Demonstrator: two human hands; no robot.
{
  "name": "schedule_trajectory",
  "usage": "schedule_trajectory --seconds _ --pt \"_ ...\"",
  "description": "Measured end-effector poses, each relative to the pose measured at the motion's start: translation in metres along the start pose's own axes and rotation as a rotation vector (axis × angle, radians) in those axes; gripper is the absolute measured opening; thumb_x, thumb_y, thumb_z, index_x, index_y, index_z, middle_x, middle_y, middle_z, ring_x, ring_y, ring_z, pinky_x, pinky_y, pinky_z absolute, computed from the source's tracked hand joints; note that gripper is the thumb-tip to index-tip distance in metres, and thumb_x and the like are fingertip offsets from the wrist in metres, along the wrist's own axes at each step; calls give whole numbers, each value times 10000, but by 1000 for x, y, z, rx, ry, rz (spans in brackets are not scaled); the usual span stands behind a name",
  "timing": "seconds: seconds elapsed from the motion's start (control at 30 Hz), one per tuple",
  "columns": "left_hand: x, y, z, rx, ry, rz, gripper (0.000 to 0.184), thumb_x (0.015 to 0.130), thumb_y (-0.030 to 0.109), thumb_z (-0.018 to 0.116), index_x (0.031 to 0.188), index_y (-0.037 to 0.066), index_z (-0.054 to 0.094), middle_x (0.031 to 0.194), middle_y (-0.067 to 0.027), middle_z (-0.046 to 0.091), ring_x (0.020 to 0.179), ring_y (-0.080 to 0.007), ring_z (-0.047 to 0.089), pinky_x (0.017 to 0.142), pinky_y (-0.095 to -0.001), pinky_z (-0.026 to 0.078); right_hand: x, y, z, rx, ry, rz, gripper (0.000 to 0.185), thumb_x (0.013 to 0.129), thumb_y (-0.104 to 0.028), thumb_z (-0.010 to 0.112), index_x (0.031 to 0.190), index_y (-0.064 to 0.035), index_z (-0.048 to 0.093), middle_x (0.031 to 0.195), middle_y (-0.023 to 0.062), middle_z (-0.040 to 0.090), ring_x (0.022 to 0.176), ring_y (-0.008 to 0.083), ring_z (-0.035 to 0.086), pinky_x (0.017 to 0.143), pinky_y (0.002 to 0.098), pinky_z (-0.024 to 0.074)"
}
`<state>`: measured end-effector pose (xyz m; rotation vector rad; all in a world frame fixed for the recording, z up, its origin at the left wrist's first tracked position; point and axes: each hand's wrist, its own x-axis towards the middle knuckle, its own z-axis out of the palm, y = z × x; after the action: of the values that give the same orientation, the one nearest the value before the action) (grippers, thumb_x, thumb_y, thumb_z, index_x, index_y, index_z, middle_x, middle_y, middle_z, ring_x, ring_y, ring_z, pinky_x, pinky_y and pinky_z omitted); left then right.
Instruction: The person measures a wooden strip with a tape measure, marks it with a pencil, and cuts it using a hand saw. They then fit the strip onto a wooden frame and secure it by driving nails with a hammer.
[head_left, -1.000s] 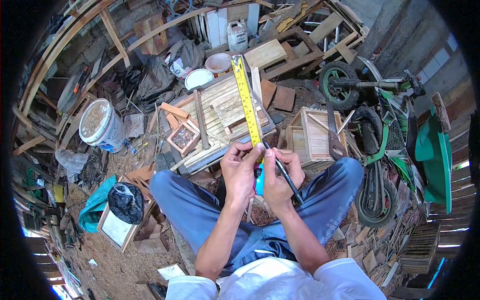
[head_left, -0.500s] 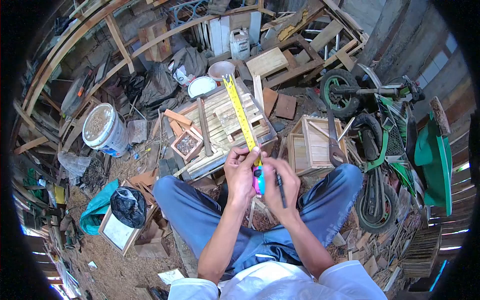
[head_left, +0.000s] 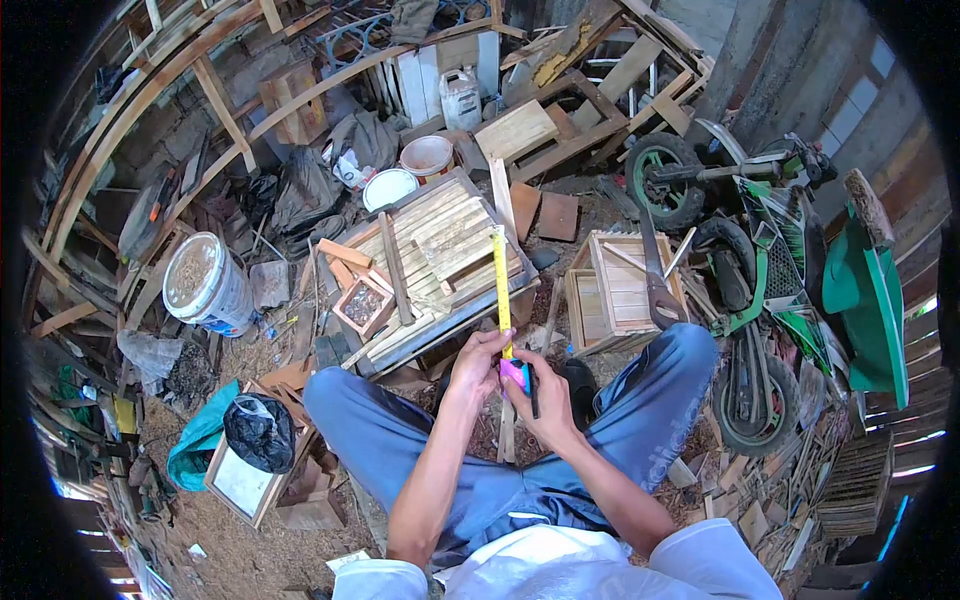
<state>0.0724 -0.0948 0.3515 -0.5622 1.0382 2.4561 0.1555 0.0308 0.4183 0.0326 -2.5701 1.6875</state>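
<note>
Yellow tape (head_left: 502, 280) has shortened; it juts beyond the left hand (head_left: 480, 364).

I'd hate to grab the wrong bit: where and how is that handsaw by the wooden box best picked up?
Probably by the handle, coming from the person's side with the right hand. The handsaw has its broad handle end toward the person's right knee, while the narrower blade points away, so that approach should avoid the blade.
</note>
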Motion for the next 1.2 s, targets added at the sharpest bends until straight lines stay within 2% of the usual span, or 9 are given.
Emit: schedule_trajectory --seconds 0.13,0.33,0.43,0.7,0.77,0.87,0.97,1.07,1.2 --pt "-14 -7 7 107 32 -13 113 898 75 651 1004 41 630 936 -82 657 862 -164 637 751 -308 547 10 3 -5 -8 130 23 422 848 -162 706 1203 -3 542 931 181 675 821 192 671 717 310 505" --pt "-18 -31 8 220 91 131 228 897 7 616 1123 -14 603 1004 -107 678 891 -162 652 779 -286 540 24 15 -18 64 311 32 399 837 -182 733 1145 1 558 898 139 674 800 157 643 731 296 506" --pt "-18 -44 12 340 56 166 302 870 0 643 1167 -35 599 943 -94 697 832 -153 663 767 -270 530 49 32 -33 55 397 -10 385 816 -166 734 1121 1 567 915 143 659 811 185 627 743 313 496" --pt "24 -51 24 775 132 314 200 869 0 621 1057 -24 684 854 -63 693 721 -109 617 695 -253 505 141 78 -104 -143 509 -20 411 811 -210 709 1125 14 568 954 203 654 879 268 652 785 382 503" --pt "42 -55 16 726 131 302 194 863 5 625 1044 -12 695 841 -55 691 721 -104 614 688 -250 497 164 105 -119 -170 548 -28 378 809 -205 706 1084 32 598 959 222 665 892 302 668 781 403 513" --pt "54 -56 15 708 133 306 215 859 11 635 1066 -11 684 847 -52 686 727 -102 609 665 -245 481 181 124 -139 -358 288 425 431 783 -306 761 1021 35 648 979 245 677 925 375 667 813 422 518" --pt "70 -57 22 631 81 256 233 867 5 632 1096 -21 664 881 -60 680 751 -111 612 681 -247 488 186 201 -128 -674 255 601 411 782 -320 750 968 40 685 999 267 672 945 400 665 825 452 531" --pt "86 -61 28 608 38 228 239 883 3 631 1118 -36 645 944 -79 676 796 -129 627 733 -253 513 190 236 -131 -614 310 718 256 819 -137 642 956 76 681 1009 292 660 956 416 659 828 409 551" --pt "96 -72 38 553 36 184 256 886 4 632 1139 -38 635 936 -81 678 792 -129 631 728 -249 511 194 246 -150 -423 314 794 365 846 -244 652 1042 63 671 1120 316 617 1078 411 611 946 423 488"
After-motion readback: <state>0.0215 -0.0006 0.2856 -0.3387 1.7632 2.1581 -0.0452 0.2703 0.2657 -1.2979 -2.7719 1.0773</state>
